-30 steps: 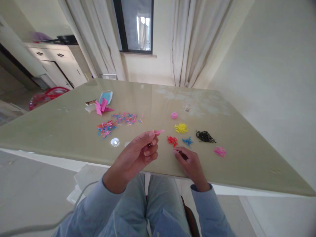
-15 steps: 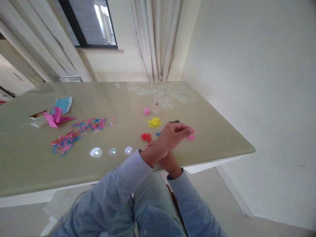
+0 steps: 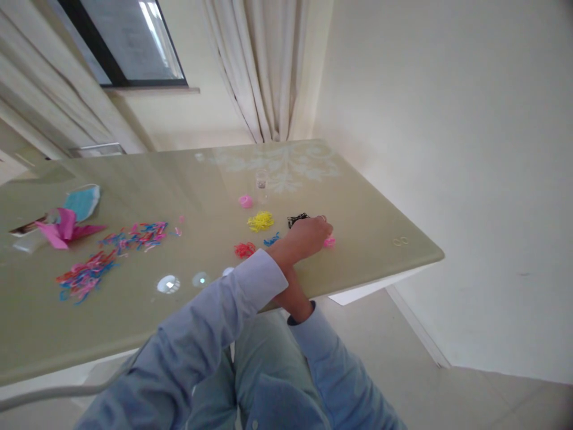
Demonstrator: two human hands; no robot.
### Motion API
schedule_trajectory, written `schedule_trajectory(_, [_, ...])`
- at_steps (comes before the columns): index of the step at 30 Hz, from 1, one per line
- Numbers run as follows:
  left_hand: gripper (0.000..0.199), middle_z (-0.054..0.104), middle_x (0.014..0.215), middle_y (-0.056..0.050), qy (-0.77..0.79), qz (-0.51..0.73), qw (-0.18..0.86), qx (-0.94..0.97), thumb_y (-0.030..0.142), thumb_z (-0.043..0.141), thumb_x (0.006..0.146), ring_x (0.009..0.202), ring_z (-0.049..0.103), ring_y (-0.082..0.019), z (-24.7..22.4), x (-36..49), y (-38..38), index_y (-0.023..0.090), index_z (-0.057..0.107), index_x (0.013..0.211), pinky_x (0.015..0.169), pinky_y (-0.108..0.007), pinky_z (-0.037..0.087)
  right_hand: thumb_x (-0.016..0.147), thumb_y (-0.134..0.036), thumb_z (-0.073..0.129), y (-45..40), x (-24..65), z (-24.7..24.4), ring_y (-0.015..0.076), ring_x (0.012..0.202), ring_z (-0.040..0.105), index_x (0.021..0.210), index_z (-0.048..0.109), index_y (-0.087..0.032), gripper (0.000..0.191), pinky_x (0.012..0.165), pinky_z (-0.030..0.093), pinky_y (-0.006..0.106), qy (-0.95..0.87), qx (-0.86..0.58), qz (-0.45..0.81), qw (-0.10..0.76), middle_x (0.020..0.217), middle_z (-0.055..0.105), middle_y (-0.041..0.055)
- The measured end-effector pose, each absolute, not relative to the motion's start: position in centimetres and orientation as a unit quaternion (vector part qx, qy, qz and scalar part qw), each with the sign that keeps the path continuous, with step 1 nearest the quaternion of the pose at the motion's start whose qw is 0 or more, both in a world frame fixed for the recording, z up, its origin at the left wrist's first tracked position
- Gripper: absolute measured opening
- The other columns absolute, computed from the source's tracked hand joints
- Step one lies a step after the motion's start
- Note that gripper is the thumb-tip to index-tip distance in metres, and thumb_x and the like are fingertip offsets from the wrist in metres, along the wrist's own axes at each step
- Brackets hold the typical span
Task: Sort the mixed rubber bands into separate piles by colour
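Note:
My left hand (image 3: 307, 236) reaches across to the right, above my right wrist. Its fingers are bent together beside a small pile of pink rubber bands (image 3: 330, 241), partly covered by them; whether a band is between the fingertips is hidden. My right hand (image 3: 290, 294) lies low near the table edge under the left forearm, its fingers out of sight. Around the hands are little piles of black rubber bands (image 3: 297, 220), blue rubber bands (image 3: 271, 239), red rubber bands (image 3: 245, 250) and yellow rubber bands (image 3: 260, 221).
Mixed rubber bands (image 3: 87, 275) spread over the left of the glossy table (image 3: 188, 322). Beyond them lie a folded pink paper shape (image 3: 65, 229) and a blue face mask (image 3: 83, 202). A pink round object (image 3: 246, 201) and a clear container (image 3: 262, 184) stand farther back.
The view has swung right, so the table items sit farther left. My left hand has gone from raised with a pinch to lower down, at the pink pile.

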State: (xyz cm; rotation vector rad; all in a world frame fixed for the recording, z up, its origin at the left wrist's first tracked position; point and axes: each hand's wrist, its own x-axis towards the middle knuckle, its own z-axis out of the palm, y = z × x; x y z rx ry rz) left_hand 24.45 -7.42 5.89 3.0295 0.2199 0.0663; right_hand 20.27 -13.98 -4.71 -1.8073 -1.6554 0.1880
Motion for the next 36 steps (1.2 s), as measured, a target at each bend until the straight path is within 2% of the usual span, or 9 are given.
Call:
schedule_trajectory(4, [0.028,0.068,0.097,-0.014,0.08,0.005,0.047,0.996,0.012,0.043,0.093,0.088,0.068,-0.025,5.4,24.5,-7.2,0.012,0.071,0.092,0.07,-0.033,0.053,0.093,-0.027,0.054,-14.0,20.1,-5.0,0.0305,0.132,0.052,0.141,0.053,-0.018,0.049,0.113,0.041,0.048,-0.615,-0.699,0.096,0.353,0.139,0.059,0.0121])
schedule_trajectory(8, [0.027,0.069,0.096,-0.013,0.084,0.015,0.057,0.995,0.012,0.045,0.093,0.093,0.067,-0.023,5.1,24.0,-6.8,0.014,0.072,0.092,0.074,-0.031,0.052,0.088,-0.027,0.059,-14.4,20.0,-3.7,0.031,0.125,0.058,0.137,0.057,-0.019,0.05,0.108,0.045,0.045,-0.617,-0.687,0.107,0.369,0.13,0.066,0.0117])
schedule_trajectory(13, [0.028,0.069,0.1,-0.009,0.131,0.106,0.134,0.977,0.02,0.045,0.096,0.089,0.066,-0.021,5.8,21.1,-6.4,0.018,0.073,0.096,0.077,-0.031,0.051,0.081,-0.021,0.063,-14.4,19.7,-1.5,0.0321,0.118,0.062,0.133,0.063,-0.022,0.052,0.098,0.05,0.04,-0.624,-0.67,0.122,0.384,0.127,0.068,0.0106])
schedule_trajectory(15, [0.027,0.069,0.098,-0.007,0.15,0.175,0.177,0.957,0.022,0.047,0.096,0.091,0.065,-0.02,6.3,18.8,-6.2,0.019,0.074,0.097,0.08,-0.031,0.05,0.081,-0.019,0.061,-14.3,19.7,-1.1,0.0302,0.107,0.067,0.123,0.069,-0.02,0.042,0.088,0.053,0.036,-0.603,-0.669,0.145,0.41,0.116,0.073,0.0108])
schedule_trajectory(17, [0.024,0.07,0.095,-0.006,0.174,0.248,0.212,0.929,0.022,0.05,0.095,0.091,0.064,-0.019,6.5,15.8,-5.8,0.019,0.073,0.097,0.081,-0.03,0.05,0.082,-0.019,0.059,-14.3,19.7,-0.9,0.0246,0.082,0.07,0.103,0.075,-0.016,0.027,0.071,0.053,0.029,-0.578,-0.665,0.177,0.438,0.091,0.077,0.0083])
schedule_trajectory(20, [0.02,0.071,0.092,-0.005,0.226,0.343,0.248,0.877,0.022,0.054,0.093,0.082,0.064,-0.015,6.1,10.5,-4.8,0.018,0.073,0.097,0.078,-0.027,0.049,0.087,-0.024,0.056,-14.4,19.8,-0.6,0.0154,0.058,0.06,0.087,0.074,-0.015,0.02,0.057,0.045,0.024,-0.568,-0.651,0.203,0.46,0.069,0.071,0.0028])
schedule_trajectory(26, [0.02,0.073,0.085,-0.004,0.378,0.385,0.232,0.809,0.026,0.055,0.09,0.067,0.061,-0.014,2.4,0.2,-2.1,0.018,0.073,0.093,0.066,-0.026,0.047,0.091,-0.035,0.056,-14.6,19.7,0.2,0.0139,0.062,0.06,0.088,0.073,-0.017,0.025,0.06,0.045,0.023,-0.575,-0.643,0.2,0.465,0.079,0.073,0.0041])
schedule_trajectory(31, [0.02,0.073,0.084,-0.005,0.417,0.361,0.224,0.803,0.025,0.053,0.089,0.077,0.065,-0.017,0.0,-4.0,-1.5,0.019,0.072,0.09,0.072,-0.029,0.049,0.089,-0.04,0.058,-14.4,19.9,0.2,0.0164,0.063,0.061,0.087,0.074,-0.018,0.027,0.058,0.046,0.025,-0.572,-0.658,0.188,0.451,0.079,0.074,0.0058])
schedule_trajectory(36, [0.019,0.073,0.088,-0.004,0.421,0.373,0.285,0.776,0.023,0.054,0.09,0.081,0.065,-0.016,-0.2,-4.8,-1.3,0.019,0.072,0.091,0.077,-0.029,0.049,0.087,-0.044,0.061,-13.8,18.9,1.1,0.017,0.056,0.055,0.085,0.074,-0.021,0.027,0.052,0.043,0.028,-0.562,-0.666,0.182,0.455,0.067,0.068,0.0038])
